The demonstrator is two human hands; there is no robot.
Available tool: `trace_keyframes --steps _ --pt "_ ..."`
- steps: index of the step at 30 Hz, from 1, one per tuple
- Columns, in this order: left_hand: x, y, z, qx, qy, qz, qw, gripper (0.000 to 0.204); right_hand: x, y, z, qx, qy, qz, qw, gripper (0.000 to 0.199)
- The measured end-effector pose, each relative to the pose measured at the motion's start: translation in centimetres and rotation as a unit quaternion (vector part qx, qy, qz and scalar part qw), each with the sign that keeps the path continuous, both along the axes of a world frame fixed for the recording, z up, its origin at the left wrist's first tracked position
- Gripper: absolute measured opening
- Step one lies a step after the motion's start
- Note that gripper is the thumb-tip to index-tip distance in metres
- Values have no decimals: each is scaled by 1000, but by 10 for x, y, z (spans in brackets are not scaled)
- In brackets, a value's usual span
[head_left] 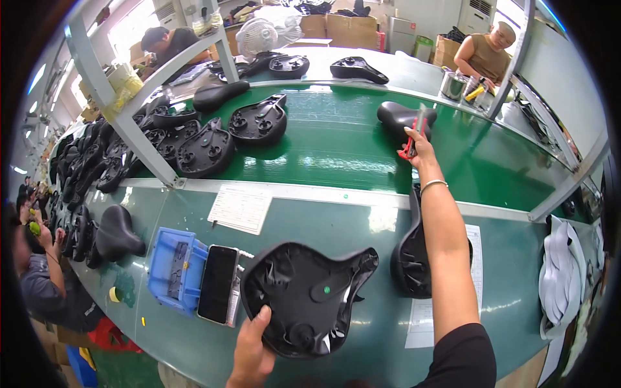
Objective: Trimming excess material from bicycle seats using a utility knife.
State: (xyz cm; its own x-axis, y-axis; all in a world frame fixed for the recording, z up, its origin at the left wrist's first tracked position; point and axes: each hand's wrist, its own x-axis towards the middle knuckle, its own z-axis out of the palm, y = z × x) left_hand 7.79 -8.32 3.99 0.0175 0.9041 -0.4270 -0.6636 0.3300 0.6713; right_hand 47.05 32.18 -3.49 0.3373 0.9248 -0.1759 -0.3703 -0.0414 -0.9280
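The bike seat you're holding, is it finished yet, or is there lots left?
Not finished. The left hand grips the bike seat upside down on the table. The right hand reaches out with a red-handled tool to a seat on the belt. Another seat waits beside it.

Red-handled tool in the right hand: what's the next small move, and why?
Probably draw the right hand back toward the upturned saddle. The arm is stretched out over the green belt, the red-handled tool already in its grip beside a black saddle there, while the left hand holds the upturned saddle's rim at the near bench, underside exposed.
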Motion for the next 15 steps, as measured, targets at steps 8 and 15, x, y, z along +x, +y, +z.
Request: trace_keyframes --steps 8,15 --pt "-14 -18 -24 -25 78 51 995 40 21 -66 54 96 95 -86 987 36" --pt "-2 -54 -25 -18 39 -12 999 38 -15 -347 103 37 -70 6 997 50"
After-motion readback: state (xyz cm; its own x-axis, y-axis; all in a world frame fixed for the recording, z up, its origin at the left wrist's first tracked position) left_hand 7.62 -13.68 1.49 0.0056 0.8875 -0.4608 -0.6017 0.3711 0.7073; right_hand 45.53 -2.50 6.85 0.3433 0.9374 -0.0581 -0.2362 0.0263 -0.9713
